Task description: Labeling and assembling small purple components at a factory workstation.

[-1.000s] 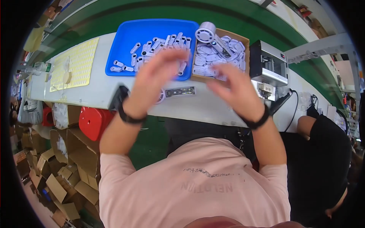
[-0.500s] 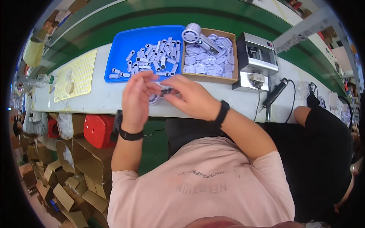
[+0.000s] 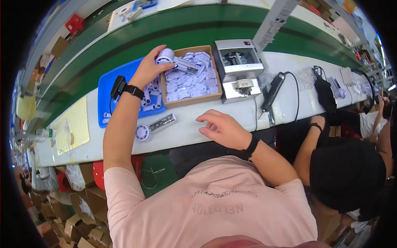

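My left hand (image 3: 148, 69) reaches to the cardboard box and grips the round head of a white handheld fan (image 3: 187, 66), thumb below the head and fingers behind it. That fan's handle, with electronics exposed, slants over a pile of white plastic pieces (image 3: 192, 86) in the box. A second handheld fan (image 3: 162, 122) lies on the white tabletop nearer to me, its handle open and its inside parts showing. My right hand (image 3: 223, 129) hovers to the right of this fan, fingers half curled, thumb apart, nothing visible in it.
A blue tray (image 3: 106, 89) of small white parts sits left of the cardboard box (image 3: 194, 100). To its right stand a silver-black machine (image 3: 239, 60) and a black corded hand tool (image 3: 273, 93). A yellow sticker sheet (image 3: 78, 124) lies left. A co-worker's hand (image 3: 317, 120) is at right.
My hands have parted from the fan they were working on, which now lies on the table. My left hand has moved up to the fan on the box; the right has drawn back rightward.
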Tool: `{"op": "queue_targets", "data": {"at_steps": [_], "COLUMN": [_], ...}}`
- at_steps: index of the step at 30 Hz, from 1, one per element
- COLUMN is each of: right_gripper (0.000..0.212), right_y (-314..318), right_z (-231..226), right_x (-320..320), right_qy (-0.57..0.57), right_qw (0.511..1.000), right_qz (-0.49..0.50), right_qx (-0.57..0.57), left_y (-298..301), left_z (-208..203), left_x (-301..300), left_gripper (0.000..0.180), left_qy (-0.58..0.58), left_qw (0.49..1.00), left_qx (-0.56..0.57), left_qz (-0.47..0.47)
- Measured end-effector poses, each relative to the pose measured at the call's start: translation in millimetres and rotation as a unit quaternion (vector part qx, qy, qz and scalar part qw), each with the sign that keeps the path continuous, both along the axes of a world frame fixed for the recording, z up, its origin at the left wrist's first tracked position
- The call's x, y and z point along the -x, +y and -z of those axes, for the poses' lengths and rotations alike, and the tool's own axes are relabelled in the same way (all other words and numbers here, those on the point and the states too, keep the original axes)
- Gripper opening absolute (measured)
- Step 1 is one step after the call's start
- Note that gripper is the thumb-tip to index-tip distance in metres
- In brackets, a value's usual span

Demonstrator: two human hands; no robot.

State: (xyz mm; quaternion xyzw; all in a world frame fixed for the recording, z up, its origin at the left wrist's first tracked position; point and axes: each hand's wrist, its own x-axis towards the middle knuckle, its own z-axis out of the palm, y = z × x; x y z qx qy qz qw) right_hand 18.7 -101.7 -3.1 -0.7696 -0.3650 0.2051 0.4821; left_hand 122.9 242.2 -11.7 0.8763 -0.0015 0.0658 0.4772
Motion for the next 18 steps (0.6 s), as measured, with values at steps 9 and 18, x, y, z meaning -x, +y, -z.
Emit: {"op": "queue_targets", "data": {"at_steps": [9, 18], "right_gripper": [0.025, 0.024], "right_y": [-62, -52], "right_z": [13, 31], "right_x": [-1, 11], "right_qy": [0.115, 0.109], "right_qw": [0.983, 0.989], "right_qz": [0.141, 0.094], "right_qx": [-0.027, -0.042], "left_y": [-55, -125], "left_z": [-84, -62], "left_x": [-24, -69], "left_gripper": [0.069, 0.087], "left_qy": [-0.128, -0.056], "left_qw": [0.985, 0.909], "left_qx": [-0.087, -0.368], "left_qz": [0.075, 0.187]}}
